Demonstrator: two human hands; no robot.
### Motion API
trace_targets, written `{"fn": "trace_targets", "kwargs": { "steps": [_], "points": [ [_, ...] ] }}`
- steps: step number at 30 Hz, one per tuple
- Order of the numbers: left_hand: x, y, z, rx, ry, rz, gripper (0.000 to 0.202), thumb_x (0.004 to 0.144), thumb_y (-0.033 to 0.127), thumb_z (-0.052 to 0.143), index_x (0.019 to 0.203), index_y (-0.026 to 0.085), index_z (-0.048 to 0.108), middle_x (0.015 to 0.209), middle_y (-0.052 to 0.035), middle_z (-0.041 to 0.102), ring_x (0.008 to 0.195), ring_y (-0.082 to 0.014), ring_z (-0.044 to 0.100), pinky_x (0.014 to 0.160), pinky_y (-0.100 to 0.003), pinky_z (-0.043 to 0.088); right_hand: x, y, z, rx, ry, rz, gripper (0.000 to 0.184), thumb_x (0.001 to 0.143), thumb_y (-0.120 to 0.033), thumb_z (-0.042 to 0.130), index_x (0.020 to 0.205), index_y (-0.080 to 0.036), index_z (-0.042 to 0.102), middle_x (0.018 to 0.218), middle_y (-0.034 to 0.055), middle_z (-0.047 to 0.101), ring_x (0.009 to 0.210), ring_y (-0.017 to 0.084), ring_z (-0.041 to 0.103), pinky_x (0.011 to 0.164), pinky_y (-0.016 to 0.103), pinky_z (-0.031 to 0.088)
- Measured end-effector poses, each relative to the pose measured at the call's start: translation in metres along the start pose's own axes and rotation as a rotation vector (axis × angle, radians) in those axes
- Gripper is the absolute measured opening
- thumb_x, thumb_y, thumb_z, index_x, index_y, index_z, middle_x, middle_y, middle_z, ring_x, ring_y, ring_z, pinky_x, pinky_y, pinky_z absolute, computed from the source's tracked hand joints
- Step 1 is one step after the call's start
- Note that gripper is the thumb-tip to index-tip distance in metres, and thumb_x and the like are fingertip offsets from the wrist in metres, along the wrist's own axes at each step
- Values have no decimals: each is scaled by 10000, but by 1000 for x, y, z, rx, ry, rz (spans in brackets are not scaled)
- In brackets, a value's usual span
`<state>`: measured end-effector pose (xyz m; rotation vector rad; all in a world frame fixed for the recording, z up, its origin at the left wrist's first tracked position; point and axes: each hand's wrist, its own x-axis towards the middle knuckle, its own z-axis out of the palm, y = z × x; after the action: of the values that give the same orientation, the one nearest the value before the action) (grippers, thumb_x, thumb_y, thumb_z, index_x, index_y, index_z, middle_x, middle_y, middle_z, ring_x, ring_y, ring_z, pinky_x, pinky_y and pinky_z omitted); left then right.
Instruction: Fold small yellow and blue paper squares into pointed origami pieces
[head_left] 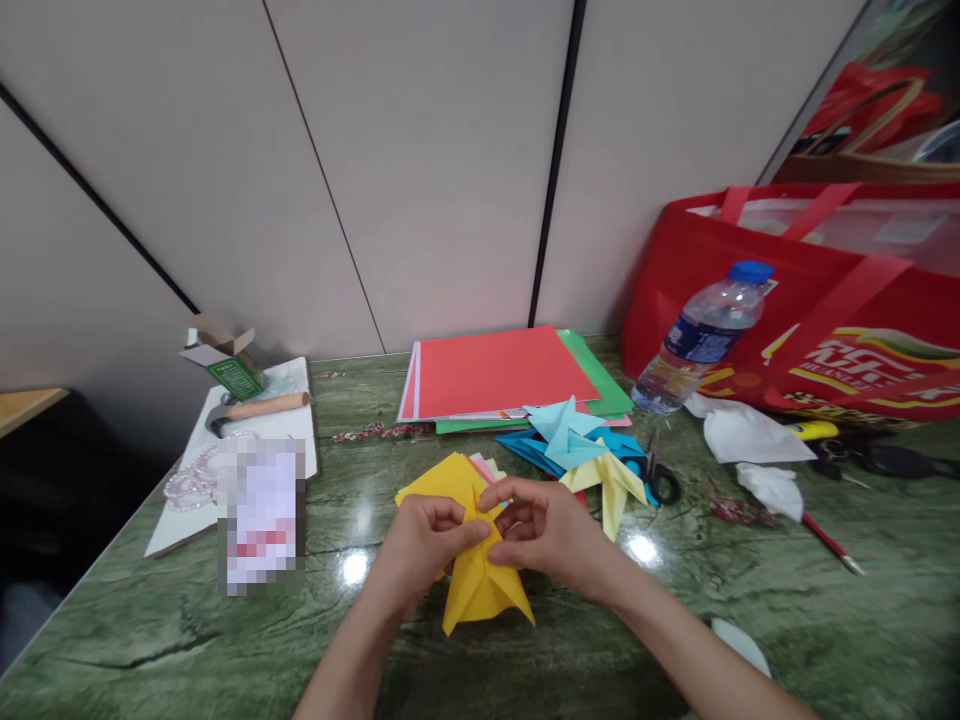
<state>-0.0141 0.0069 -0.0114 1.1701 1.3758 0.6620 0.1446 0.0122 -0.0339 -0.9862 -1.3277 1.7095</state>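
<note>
Both hands meet over a folded yellow paper piece (480, 590) above the green marble table (150, 630). My left hand (424, 545) pinches its upper left part with curled fingers. My right hand (544, 530) pinches its top right, thumb and fingers closed on the paper. Under the hands lies a small stack of yellow and pink paper sheets (450, 475). Just beyond are folded light blue paper shapes (566, 430) and a pale yellow folded shape (611, 485).
A stack of coloured sheets with red on top (499, 375) lies at the back. Scissors (660, 480), a tilted water bottle (705, 335), a red bag (817, 300) and crumpled tissues (750, 435) are to the right. A hammer (259, 408), small box (225, 362) and beads (191, 480) sit left.
</note>
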Motion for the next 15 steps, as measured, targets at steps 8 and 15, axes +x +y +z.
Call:
{"fn": "trace_targets", "kwargs": {
  "steps": [8, 15],
  "points": [
    [-1, 1, 0, 37, -13, 36, 318, 593, 424, 652, 539, 121, 574, 457, 49, 443, 425, -67, 340, 419, -201, 234, -1, -1, 1, -52, 3, -8, 310, 552, -108, 702, 830, -171, 579, 643, -46, 546, 576, 97, 528, 533, 207, 447],
    [-2, 4, 3, 90, -11, 125, 293, 615, 383, 639, 494, 133, 545, 452, 56, 414, 438, -66, 325, 418, -194, 216, 1, 0, -5, -80, 23, -71, 306, 591, -185, 724, 848, -178, 557, 824, -18, 563, 607, 77, 530, 576, 208, 450]
  ]
}}
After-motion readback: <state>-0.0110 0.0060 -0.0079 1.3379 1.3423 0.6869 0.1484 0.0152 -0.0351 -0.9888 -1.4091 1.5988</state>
